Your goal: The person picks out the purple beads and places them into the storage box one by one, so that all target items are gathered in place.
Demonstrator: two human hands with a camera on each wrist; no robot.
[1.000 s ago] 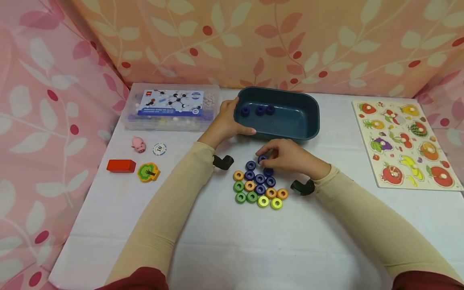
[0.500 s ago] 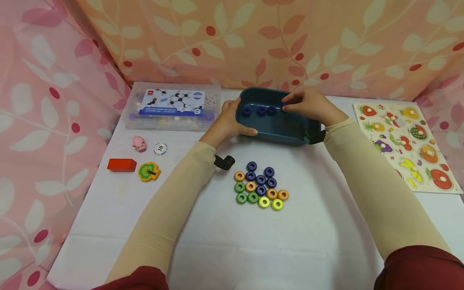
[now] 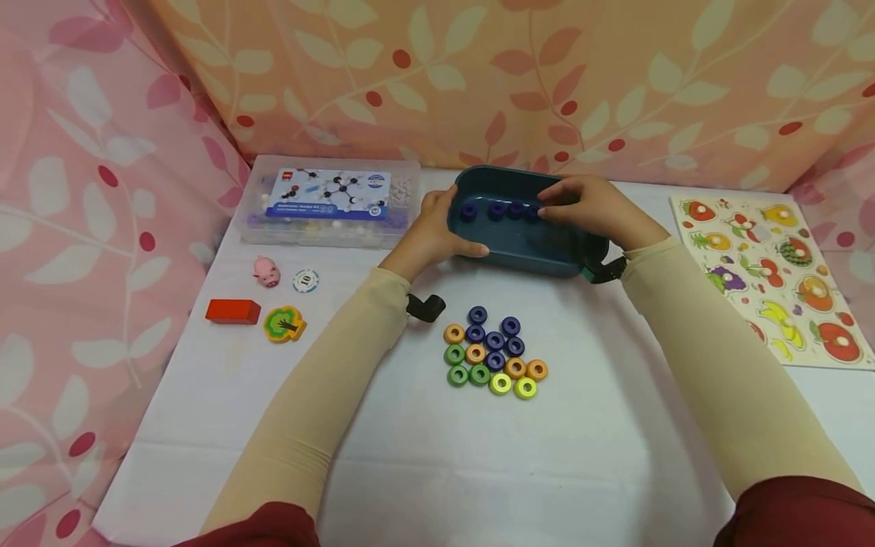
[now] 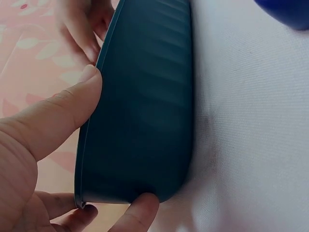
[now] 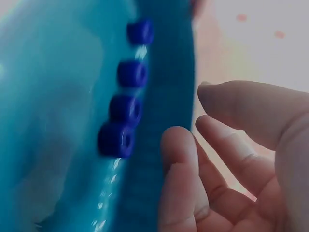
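My left hand (image 3: 434,234) grips the left end of a dark teal plastic bin (image 3: 526,262). In the left wrist view its thumb presses on the rim and other fingers reach round the end wall of the bin (image 4: 140,106). Inside, several purple-blue ring beads (image 5: 126,110) stand on edge in a row along the far wall. My right hand (image 3: 593,207) is over the far right part of the bin, fingers apart and holding nothing, fingertips close to the rightmost bead. Nearer me on the white cloth lie loose ring beads: purple (image 3: 494,340), orange (image 3: 516,368), green (image 3: 458,376) and yellow (image 3: 500,384).
A clear lidded case with a molecule-model label (image 3: 328,194) stands left of the bin. Below it lie a pink pig (image 3: 266,272), a white poker chip (image 3: 305,281), a red block (image 3: 232,311) and a tree piece (image 3: 284,324). A fruit puzzle board (image 3: 772,281) lies at the right.
My right hand has carried a purple bead from the loose group up into the bin, set it at the right end of the row and let go. The left hand keeps its grip.
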